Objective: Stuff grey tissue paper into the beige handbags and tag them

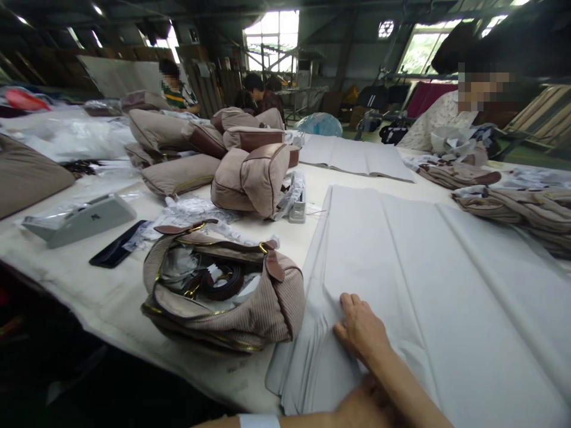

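A thick stack of thin grey-white paper sheets lies in front of me, its left edges loose and fanned. My right hand rests on the top sheet near that left side, fingers stretched forward and thumb apart from them. The paper puckers beside the fingertips. Low in the view, my left hand reaches in from the left over the stack's near part. It is blurred and partly behind my right forearm, so its fingers do not show. Left of the stack sits an unzipped beige corduroy handbag holding a coiled dark brown strap and wrapping.
Several stuffed beige bags are piled beyond the handbag. A black phone and a grey stand lie left. Another paper stack is farther back. Flat bags lie right, near a co-worker. The table's front edge runs lower left.
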`<state>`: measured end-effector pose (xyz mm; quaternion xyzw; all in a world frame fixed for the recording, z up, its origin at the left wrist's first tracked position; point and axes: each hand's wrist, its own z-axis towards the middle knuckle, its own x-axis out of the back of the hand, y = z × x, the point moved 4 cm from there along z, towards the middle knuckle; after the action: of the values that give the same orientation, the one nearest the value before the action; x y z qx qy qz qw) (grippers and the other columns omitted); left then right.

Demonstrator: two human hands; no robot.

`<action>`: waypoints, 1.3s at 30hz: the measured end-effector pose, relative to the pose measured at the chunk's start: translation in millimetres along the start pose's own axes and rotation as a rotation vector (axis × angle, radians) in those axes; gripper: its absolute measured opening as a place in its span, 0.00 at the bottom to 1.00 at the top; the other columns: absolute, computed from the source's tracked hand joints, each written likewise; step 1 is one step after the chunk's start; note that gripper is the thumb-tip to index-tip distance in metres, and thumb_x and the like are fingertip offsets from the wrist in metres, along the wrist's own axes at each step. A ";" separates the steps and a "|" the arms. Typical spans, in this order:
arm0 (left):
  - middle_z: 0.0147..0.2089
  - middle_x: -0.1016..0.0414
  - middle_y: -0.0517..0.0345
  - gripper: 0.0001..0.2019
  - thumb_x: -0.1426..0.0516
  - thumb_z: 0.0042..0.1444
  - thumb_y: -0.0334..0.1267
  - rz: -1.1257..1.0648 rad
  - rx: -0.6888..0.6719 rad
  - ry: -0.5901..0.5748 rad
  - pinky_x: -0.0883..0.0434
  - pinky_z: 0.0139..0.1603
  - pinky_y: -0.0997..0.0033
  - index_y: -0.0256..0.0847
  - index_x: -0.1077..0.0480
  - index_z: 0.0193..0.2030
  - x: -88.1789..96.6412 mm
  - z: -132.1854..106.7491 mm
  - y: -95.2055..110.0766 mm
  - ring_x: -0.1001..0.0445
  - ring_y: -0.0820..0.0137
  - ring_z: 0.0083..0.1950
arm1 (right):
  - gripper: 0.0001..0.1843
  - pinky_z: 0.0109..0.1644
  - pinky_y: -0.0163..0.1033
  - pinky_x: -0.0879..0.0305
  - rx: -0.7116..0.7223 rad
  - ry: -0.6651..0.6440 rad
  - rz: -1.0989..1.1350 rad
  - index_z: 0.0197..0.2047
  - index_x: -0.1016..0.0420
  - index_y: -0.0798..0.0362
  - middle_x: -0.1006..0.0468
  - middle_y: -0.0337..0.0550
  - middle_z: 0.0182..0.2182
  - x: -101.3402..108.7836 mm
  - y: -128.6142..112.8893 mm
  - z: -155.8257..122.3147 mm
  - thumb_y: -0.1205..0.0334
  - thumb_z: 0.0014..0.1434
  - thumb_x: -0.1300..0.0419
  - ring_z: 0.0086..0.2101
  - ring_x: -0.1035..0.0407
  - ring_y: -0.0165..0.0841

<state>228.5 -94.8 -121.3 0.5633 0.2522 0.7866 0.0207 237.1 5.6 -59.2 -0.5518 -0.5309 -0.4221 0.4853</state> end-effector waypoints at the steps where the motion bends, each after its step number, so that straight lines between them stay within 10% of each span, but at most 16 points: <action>1: 0.48 0.25 0.50 0.12 0.50 0.61 0.40 0.014 -0.032 0.023 0.33 0.44 0.64 0.42 0.29 0.46 5.3 -7.4 -1.7 0.30 0.63 0.49 | 0.15 0.36 0.39 0.43 0.015 0.000 0.032 0.43 0.37 0.56 0.31 0.49 0.40 -1.8 6.2 2.0 0.68 0.50 0.49 0.40 0.36 0.41; 6: 0.31 0.28 0.57 0.05 0.44 0.52 0.38 0.120 0.067 0.364 0.38 0.31 0.68 0.39 0.32 0.31 66.2 -63.7 -18.7 0.33 0.68 0.32 | 0.03 0.35 0.37 0.47 0.059 -0.016 0.126 0.32 0.39 0.53 0.32 0.42 0.30 -7.4 36.0 6.6 0.68 0.50 0.50 0.31 0.38 0.34; 12: 0.48 0.34 0.46 0.18 0.48 0.54 0.29 -0.245 0.441 0.443 0.34 0.51 0.61 0.33 0.39 0.53 118.4 -85.0 -43.9 0.35 0.63 0.49 | 0.04 0.33 0.36 0.50 0.040 0.001 0.220 0.24 0.41 0.53 0.34 0.40 0.26 -9.8 42.8 8.6 0.67 0.49 0.50 0.27 0.40 0.32; 22: 0.46 0.35 0.45 0.17 0.48 0.56 0.35 -0.397 0.901 0.327 0.37 0.55 0.61 0.30 0.35 0.52 106.1 -46.2 -78.3 0.35 0.61 0.50 | 0.05 0.33 0.35 0.46 0.070 0.029 0.349 0.23 0.37 0.52 0.33 0.39 0.25 -7.2 50.8 5.7 0.66 0.47 0.52 0.27 0.38 0.31; 33: 0.39 0.31 0.48 0.11 0.49 0.55 0.36 -0.397 1.010 0.365 0.35 0.45 0.63 0.34 0.30 0.40 117.5 -16.8 -96.1 0.31 0.62 0.40 | 0.08 0.34 0.36 0.43 0.047 0.070 0.478 0.24 0.36 0.52 0.31 0.40 0.24 -5.5 55.9 3.6 0.63 0.50 0.53 0.28 0.36 0.33; 39: 0.41 0.29 0.53 0.08 0.47 0.50 0.29 -0.633 0.866 0.403 0.36 0.50 0.71 0.39 0.27 0.34 114.0 9.0 -84.1 0.31 0.67 0.45 | 0.16 0.35 0.39 0.39 -0.099 0.080 0.497 0.41 0.34 0.57 0.25 0.48 0.29 9.4 67.2 28.8 0.55 0.60 0.55 0.29 0.31 0.37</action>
<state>173.8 18.0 -54.7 0.2560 0.7070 0.6588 -0.0260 303.3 37.9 -60.8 -0.6713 -0.3380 -0.3370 0.5671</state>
